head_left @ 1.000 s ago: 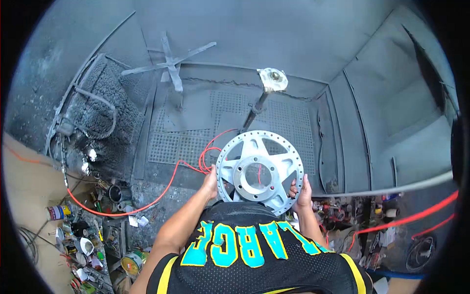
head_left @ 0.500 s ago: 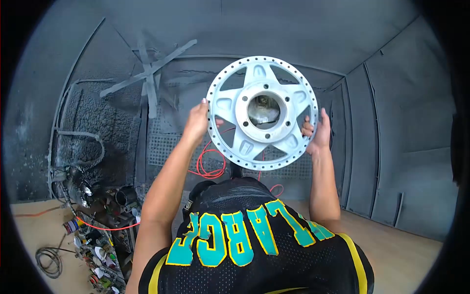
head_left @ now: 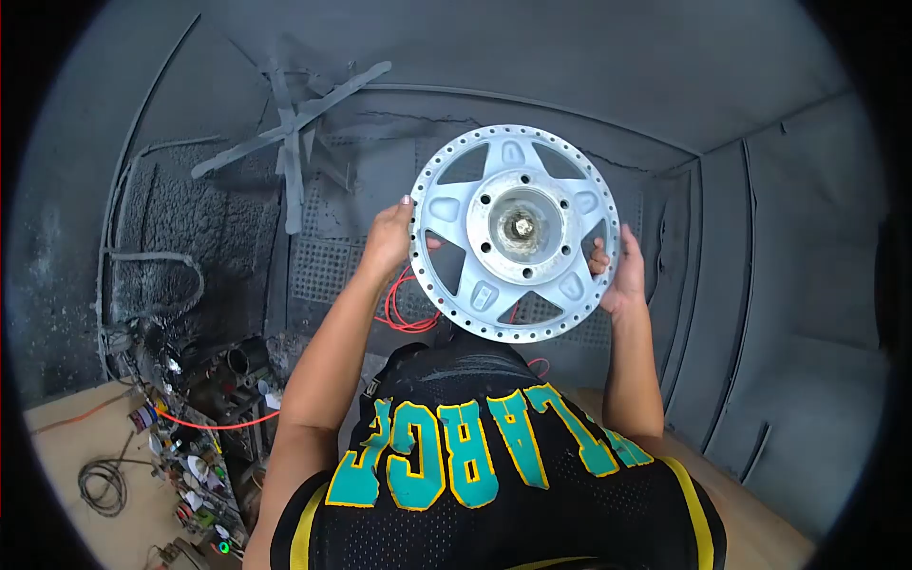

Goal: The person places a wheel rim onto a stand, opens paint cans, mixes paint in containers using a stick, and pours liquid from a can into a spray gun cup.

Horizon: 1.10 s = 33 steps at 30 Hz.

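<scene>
Between my hands is a light grey, star-spoked wheel (head_left: 451, 199), its face turned towards me, with small holes all round the rim and several bolt holes about the hub. My left hand (head_left: 389, 237) grips the rim on its left side, thumb in front and a fingertip showing through a spoke opening. On the opposite side my right hand (head_left: 622, 271) holds the rim, its fingers curled through an opening and its thumb along the outer edge. Through the hub bore a round, metallic centre shows.
An X-shaped grey stand (head_left: 290, 128) is behind the wheel to the left. A red hose (head_left: 404, 309) lies coiled on the perforated floor mat (head_left: 328, 271). Cluttered tools and parts (head_left: 204, 465) are at lower left, near a dark coiled cable (head_left: 103, 484). Dark walls (head_left: 760, 209) enclose the area.
The wheel has shifted slightly down and right in view and tilted, so a different sight shows through its hub. Both hands have kept their hold on its rim.
</scene>
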Tool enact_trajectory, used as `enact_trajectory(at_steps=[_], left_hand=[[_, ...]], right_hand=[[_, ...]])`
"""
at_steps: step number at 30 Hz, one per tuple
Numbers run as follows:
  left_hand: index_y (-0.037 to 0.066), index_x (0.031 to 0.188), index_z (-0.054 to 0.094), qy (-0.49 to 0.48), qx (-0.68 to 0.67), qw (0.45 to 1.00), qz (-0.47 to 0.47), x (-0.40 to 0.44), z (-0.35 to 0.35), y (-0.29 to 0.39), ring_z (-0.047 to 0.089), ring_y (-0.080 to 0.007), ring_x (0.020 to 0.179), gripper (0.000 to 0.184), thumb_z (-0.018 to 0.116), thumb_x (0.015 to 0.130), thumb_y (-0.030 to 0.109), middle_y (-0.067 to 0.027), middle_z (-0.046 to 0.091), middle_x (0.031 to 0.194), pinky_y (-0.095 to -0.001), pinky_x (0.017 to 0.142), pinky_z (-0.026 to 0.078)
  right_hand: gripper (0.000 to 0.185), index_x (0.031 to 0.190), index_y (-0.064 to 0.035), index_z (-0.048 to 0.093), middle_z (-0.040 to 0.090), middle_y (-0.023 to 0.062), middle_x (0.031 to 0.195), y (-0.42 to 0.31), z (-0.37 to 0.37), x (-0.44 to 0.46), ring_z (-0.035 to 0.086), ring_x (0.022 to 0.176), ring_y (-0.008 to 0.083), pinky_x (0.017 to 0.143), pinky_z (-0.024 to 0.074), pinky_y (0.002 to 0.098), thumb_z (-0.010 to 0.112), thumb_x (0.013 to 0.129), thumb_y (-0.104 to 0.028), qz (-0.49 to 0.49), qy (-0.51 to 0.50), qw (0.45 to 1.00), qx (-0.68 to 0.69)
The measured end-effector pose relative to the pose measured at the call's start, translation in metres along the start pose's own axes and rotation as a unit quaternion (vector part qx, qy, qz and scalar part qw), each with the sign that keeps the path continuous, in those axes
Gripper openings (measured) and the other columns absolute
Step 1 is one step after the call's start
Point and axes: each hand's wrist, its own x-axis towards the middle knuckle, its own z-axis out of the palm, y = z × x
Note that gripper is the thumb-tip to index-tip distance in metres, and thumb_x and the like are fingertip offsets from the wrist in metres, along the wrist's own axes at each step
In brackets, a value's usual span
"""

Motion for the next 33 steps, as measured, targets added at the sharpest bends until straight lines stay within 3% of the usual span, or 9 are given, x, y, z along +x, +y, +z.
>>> enact_trajectory(at_steps=[4,7,9,14,21,23,27,31,33], left_hand=[[-0.003,0.107,0.067,0.038,-0.005,0.999,-0.005,0.014,-0.026,-0.043,0.069,-0.0214,0.064,0.057,0.034,0.110,0.043,-0.0121,0.071,0.087,-0.0349,0.061,0.058],[0.002,0.097,0.067,0.071,0.215,0.972,0.060,-0.002,-0.098,-0.114,0.071,-0.0258,0.074,0.016,0.058,0.094,0.015,-0.0120,0.072,0.083,-0.0444,0.065,0.055],[0.003,0.098,0.070,0.062,0.521,0.850,0.049,-0.030,-0.165,-0.212,0.071,-0.0361,0.083,0.019,0.062,0.090,0.019,-0.0166,0.073,0.088,-0.0495,0.076,0.056],[0.006,0.098,0.075,0.145,0.529,0.819,-0.168,-0.200,-0.281,-0.344,0.069,-0.0395,0.100,0.028,0.062,0.088,0.028,-0.0226,0.071,0.106,-0.0508,0.091,0.054],[0.004,0.100,0.075,0.480,0.379,0.745,-0.267,-0.384,-0.416,-0.293,0.067,-0.0424,0.104,0.042,0.056,0.098,0.042,-0.0241,0.071,0.107,-0.0523,0.092,0.052],[0.005,0.098,0.075,0.563,0.381,0.700,-0.218,-0.402,-0.488,-0.294,0.068,-0.0428,0.102,0.042,0.057,0.098,0.043,-0.0242,0.072,0.103,-0.0516,0.091,0.053],[0.002,0.094,0.070,0.677,0.337,0.650,-0.073,-0.406,-0.609,-0.240,0.067,-0.0440,0.096,0.034,0.064,0.095,0.036,-0.0244,0.071,0.096,-0.0526,0.087,0.052],[0.003,0.111,0.063,0.753,0.339,0.539,0.165,-0.395,-0.720,-0.197,0.062,-0.0394,0.106,0.032,0.074,0.087,0.021,-0.0191,0.066,0.104,-0.0477,0.094,0.049],[0.002,0.126,0.059,0.740,0.347,0.567,0.107,-0.399,-0.750,-0.173,0.060,-0.0392,0.115,0.054,0.077,0.085,0.034,-0.0208,0.066,0.118,-0.0472,0.098,0.048]], right_hand=[[0.072,0.096,-0.0038,0.068,0.063,0.0054,0.076,-0.006,-0.009,0.012,0.058,0.067,0.0192,0.065,0.0493,0.0314,0.047,0.095,-0.072,-0.075,0.051,0.995,-0.048],[0.061,0.107,-0.0055,0.069,0.063,0.0056,0.076,0.013,-0.006,0.049,0.062,0.070,0.0190,0.068,0.0533,0.0333,0.053,0.096,-0.063,-0.184,0.202,0.957,-0.103],[0.057,0.109,-0.0064,0.069,0.062,0.0049,0.076,0.043,-0.057,0.081,0.062,0.070,0.0183,0.068,0.0534,0.0332,0.054,0.096,-0.060,-0.150,0.192,0.956,-0.162],[0.050,0.114,-0.0086,0.068,0.062,0.0033,0.076,0.179,-0.195,0.119,0.062,0.070,0.0166,0.068,0.0537,0.0331,0.056,0.096,-0.053,0.101,0.170,0.923,-0.329],[0.041,0.121,-0.0117,0.066,0.061,0.0010,0.077,0.284,-0.224,0.127,0.061,0.070,0.0141,0.068,0.0541,0.0330,0.058,0.096,-0.044,0.289,0.028,0.829,-0.478],[0.039,0.123,-0.0126,0.066,0.061,0.0003,0.077,0.298,-0.233,0.178,0.061,0.070,0.0135,0.068,0.0542,0.0329,0.059,0.096,-0.041,0.267,-0.054,0.850,-0.451],[0.023,0.093,-0.0183,0.061,0.050,-0.0047,0.064,0.305,-0.038,0.120,0.050,0.053,0.0113,0.051,0.0447,0.0260,0.062,0.096,-0.041,0.043,0.106,0.910,-0.399],[0.028,0.107,-0.0158,0.062,0.052,-0.0039,0.069,0.339,0.045,0.051,0.053,0.058,0.0102,0.053,0.0434,0.0275,0.062,0.099,-0.043,0.057,0.032,0.839,-0.540],[0.026,0.107,-0.0152,0.061,0.052,-0.0050,0.070,0.362,0.056,0.024,0.053,0.056,0.0105,0.052,0.0440,0.0287,0.063,0.099,-0.040,0.090,-0.018,0.770,-0.631]])
